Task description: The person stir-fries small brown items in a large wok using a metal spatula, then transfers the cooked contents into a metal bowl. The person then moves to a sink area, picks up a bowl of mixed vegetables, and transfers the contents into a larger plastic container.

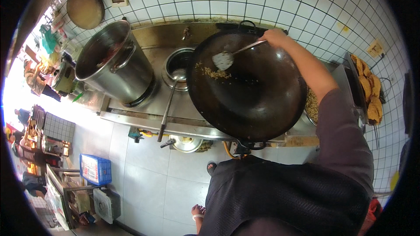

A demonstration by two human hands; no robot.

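Standing at the left end of the metal stove [127, 112], a big silver pot [127, 76] has its top open, with something reddish inside. On the floor below and to the left sits a blue crate [104, 171]. Next along the stove is a small round pot [168, 72], set toward the back edge. A long ladle [167, 107] rests its bowl in that pot, and its dark handle pokes out past the stove's front edge. Lower down, well away from the front edge, hangs the left hand [197, 211], with a white band at its wrist. It is small here, and I cannot tell if its fingers are open or closed. A big black wok [258, 109] covers the right part of the stove, reaching from the back edge past the front edge. A little patch of tan crumbs [214, 73] lies on the wok's left side. Just beside the crumbs is the flat blade of a metal spatula [224, 60], inside the wok. The right hand [274, 38] is wrapped tight around the end of its handle, over the wok's back right rim. Past the wok, more tan bits [311, 105] fill a dish, partly hidden by the arm. Farthest right are brown fried pieces [371, 89] on a rack.
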